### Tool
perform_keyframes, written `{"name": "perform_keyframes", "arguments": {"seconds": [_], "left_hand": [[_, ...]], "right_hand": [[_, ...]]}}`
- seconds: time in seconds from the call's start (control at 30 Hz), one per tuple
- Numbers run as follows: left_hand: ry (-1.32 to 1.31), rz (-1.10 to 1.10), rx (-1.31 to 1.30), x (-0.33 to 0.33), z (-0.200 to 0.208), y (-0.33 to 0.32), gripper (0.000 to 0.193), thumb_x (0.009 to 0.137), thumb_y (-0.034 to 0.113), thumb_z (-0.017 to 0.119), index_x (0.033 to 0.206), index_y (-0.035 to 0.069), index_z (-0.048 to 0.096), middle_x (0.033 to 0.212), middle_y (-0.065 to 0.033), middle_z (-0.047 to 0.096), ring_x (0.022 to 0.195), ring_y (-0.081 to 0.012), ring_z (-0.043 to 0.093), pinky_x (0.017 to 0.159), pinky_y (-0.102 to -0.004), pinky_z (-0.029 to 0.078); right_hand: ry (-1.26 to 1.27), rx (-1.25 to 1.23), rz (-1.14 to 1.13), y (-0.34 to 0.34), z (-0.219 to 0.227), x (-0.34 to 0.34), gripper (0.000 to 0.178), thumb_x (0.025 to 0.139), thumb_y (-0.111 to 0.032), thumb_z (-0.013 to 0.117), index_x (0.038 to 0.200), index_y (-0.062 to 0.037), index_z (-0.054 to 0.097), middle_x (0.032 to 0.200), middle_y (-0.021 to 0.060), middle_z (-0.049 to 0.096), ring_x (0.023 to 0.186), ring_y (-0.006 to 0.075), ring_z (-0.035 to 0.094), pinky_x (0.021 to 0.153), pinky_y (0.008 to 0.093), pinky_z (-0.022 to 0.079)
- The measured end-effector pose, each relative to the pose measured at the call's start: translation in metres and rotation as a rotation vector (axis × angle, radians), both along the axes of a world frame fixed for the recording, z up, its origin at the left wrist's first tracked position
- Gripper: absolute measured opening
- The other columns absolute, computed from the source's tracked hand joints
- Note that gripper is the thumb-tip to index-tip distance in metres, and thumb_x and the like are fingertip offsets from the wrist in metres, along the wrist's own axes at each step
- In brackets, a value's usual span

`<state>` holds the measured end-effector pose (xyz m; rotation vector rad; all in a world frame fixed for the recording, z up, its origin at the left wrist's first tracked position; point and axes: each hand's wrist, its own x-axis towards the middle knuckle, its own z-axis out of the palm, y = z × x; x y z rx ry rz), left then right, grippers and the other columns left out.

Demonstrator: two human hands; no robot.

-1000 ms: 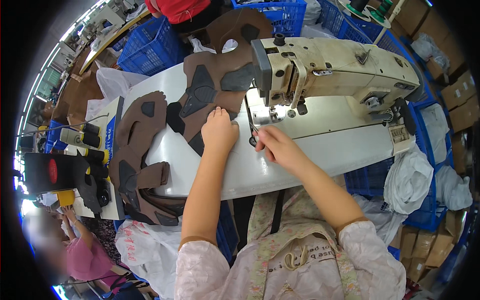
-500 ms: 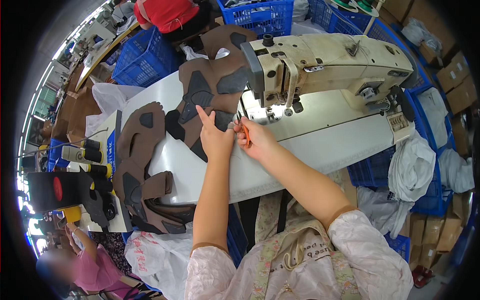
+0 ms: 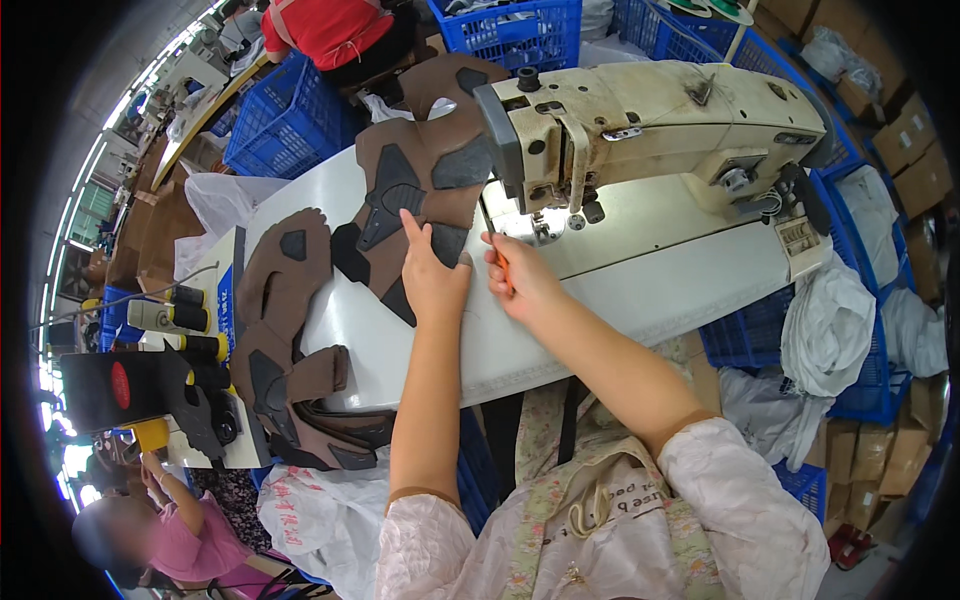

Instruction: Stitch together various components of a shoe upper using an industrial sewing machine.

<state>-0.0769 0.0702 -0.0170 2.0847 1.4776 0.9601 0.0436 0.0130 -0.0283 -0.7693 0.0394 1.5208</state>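
My right hand (image 3: 522, 278) is closed round a pair of orange-handled thread snips (image 3: 504, 268); the dark blades point up and away, beside the edge of a brown padded piece with black patches (image 3: 405, 165). My left hand (image 3: 436, 283) rests on that piece's near edge, index finger stretched out and thumb spread, its other fingers partly hidden. The piece lies on the white table (image 3: 400, 362), left of a cream sewing machine (image 3: 650, 110). A stack of similar brown pieces (image 3: 283, 290) drapes over the table's left end.
Black thread spools (image 3: 190, 318) stand on a side ledge at the left. Blue crates (image 3: 285, 125) stand behind the table, with more at the right. White cloth bundles (image 3: 828, 330) hang at the right. One person in red (image 3: 335, 30) and another in pink (image 3: 200, 540) are nearby.
My right hand, with the snips, has drawn slightly right, away from my left thumb. My left hand stays on the brown piece, nearly still. The whole view has shifted slightly.
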Motion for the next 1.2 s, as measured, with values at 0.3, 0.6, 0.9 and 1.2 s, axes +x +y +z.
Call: {"name": "perform_keyframes", "arguments": {"seconds": [0.3,0.6,0.9,1.2], "left_hand": [[0.461,-0.125,0.334,0.041,0.005,0.040,0.073,0.073,0.019,0.067,0.142,0.009,0.045,0.141,-0.0211,0.048,0.132,-0.0422,0.041,0.106,-0.0525,0.037],[0.437,-0.089,0.315,0.034,0.116,0.125,0.027,0.086,0.017,0.050,0.099,0.003,0.069,0.098,-0.0213,0.069,0.097,-0.0389,0.065,0.086,-0.0472,0.050],[0.657,-0.102,0.244,-0.084,0.257,-0.009,0.026,0.089,0.007,0.049,0.112,0.001,0.060,0.100,-0.0250,0.064,0.098,-0.0426,0.061,0.086,-0.0443,0.047],[0.740,0.065,0.083,-0.159,0.224,-0.117,0.043,0.078,-0.005,0.050,0.118,0.008,0.060,0.102,-0.0205,0.065,0.092,-0.0402,0.062,0.079,-0.0454,0.049]], "right_hand": [[0.007,0.239,0.398,-0.084,0.000,0.057,0.038,0.101,-0.029,0.053,0.125,-0.0001,0.057,0.089,0.0052,0.059,0.059,0.0087,0.047,0.047,0.0227,0.037],[0.090,0.392,0.548,-0.082,-0.011,0.058,0.044,0.102,-0.031,0.051,0.133,-0.0005,0.051,0.091,0.0035,0.063,0.063,0.0094,0.052,0.050,0.0235,0.039],[-0.019,0.635,0.607,-0.092,-0.007,0.058,0.052,0.097,-0.033,0.058,0.139,-0.0025,0.049,0.088,0.0075,0.060,0.062,0.0105,0.050,0.053,0.0244,0.038],[-0.520,0.670,0.570,-0.108,0.065,0.010,0.043,0.094,-0.012,0.065,0.135,-0.0039,0.055,0.092,0.0026,0.058,0.073,0.0049,0.051,0.064,0.0193,0.043]]}}
